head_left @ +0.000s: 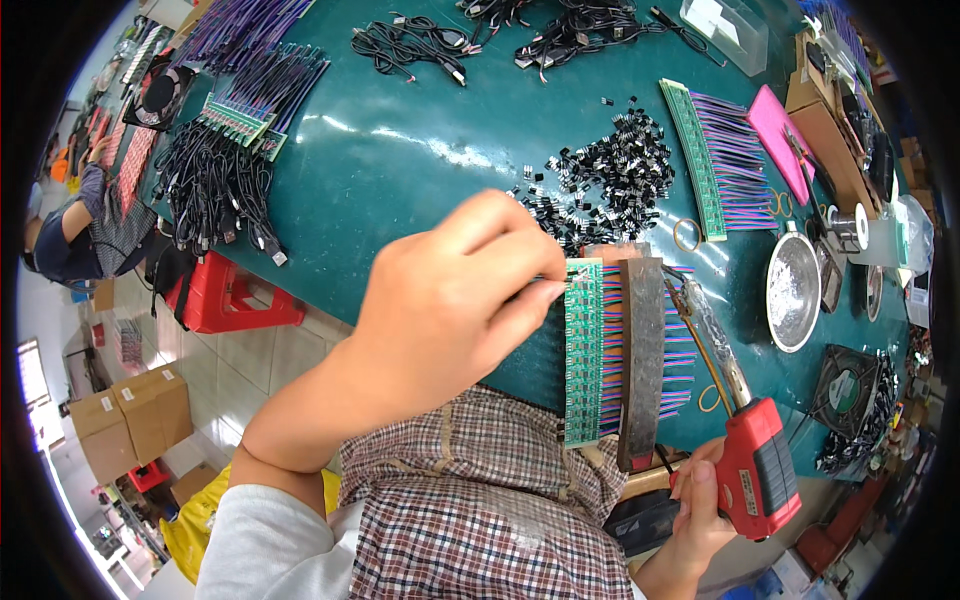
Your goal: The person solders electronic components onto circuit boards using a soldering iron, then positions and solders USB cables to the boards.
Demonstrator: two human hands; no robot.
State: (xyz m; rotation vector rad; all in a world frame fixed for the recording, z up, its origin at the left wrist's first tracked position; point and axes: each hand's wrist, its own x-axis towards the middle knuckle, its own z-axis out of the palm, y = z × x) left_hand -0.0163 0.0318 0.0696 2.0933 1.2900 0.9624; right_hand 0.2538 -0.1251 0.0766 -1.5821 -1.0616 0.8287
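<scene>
The hands, left (pixel 455 295) and right (pixel 700 510), flank the green circuit board (pixel 583 365).

Green table (pixel 385 215) | black cable bundle (pixel 413 45) | small black parts, heaped (pixel 620 165) | wired circuit board (pixel 694 160) | pink pad (pixel 775 135) | metal bowl (pixel 793 292)

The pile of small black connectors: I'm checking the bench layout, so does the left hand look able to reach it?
Probably yes: the left hand is just below the pile in the view, and nothing visible stands between, though the hand may be holding something.
</scene>
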